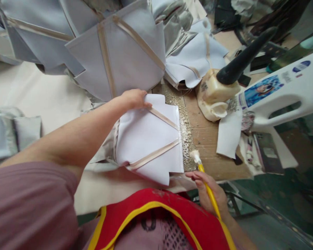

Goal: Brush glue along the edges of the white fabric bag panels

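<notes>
A white fabric panel (151, 135) with two slanting beige tape strips lies flat, its right edge on a glue-crusted strip (187, 139) of the work board. At the panel's upper left edge, my left hand (135, 99) grips it, thumb on top and the other fingers partly hidden. Grey-beige cloth joins the panel on its left. My right hand (211, 194) is closed around a yellow-handled brush (201, 169), low beside the panel's lower right corner. The brush's pale, coated bristles point up and left, just apart from the panel's edge.
Similar white taped pieces (135, 52) are heaped behind. To the right, a cut-down cream container (216, 93) holds a black cone-shaped thing (246, 57). A large white jug (302, 86), a white scrap (229, 133) and a phone (268, 152) are beside it.
</notes>
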The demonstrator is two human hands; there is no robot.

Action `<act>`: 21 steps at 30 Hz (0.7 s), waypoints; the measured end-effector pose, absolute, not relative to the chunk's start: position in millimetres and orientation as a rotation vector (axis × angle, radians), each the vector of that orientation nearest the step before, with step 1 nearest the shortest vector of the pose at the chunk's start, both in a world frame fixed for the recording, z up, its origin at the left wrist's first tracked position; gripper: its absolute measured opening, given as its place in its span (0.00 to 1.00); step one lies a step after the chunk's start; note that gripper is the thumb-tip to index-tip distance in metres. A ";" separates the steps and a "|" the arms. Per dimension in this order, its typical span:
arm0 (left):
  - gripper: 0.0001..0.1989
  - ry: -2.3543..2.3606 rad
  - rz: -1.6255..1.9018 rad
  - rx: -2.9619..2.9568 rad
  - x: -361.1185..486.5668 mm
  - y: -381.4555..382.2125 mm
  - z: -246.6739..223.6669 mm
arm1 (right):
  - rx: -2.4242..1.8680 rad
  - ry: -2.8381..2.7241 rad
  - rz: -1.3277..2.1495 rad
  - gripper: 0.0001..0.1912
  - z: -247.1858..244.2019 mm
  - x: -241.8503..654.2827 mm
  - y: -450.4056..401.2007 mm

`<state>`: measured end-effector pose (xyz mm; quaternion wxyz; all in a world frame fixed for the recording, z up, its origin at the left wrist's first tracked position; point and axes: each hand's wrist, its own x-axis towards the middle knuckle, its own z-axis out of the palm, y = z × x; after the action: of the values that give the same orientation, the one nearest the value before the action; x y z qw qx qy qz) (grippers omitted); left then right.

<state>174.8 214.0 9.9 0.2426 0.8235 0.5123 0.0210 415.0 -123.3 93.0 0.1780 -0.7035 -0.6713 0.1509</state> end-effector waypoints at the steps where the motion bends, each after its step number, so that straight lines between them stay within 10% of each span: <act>1: 0.34 1.393 -0.018 2.239 176.8 219.0 11.8 | -1.971 -1.893 0.440 0.08 88.5 413.1 -126.3; 9: 0.37 1.366 -0.298 2.129 190.0 240.3 12.9 | -1.817 -1.945 0.552 0.16 50.9 402.0 -149.0; 21: 0.36 1.252 -0.116 1.897 148.8 229.8 25.8 | -1.359 -2.430 -0.335 0.07 33.3 424.9 -142.6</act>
<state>148.8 229.8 25.8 0.4197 0.7566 0.4994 -0.0461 424.9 -142.6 33.3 0.1678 -0.4777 -0.8543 -0.1177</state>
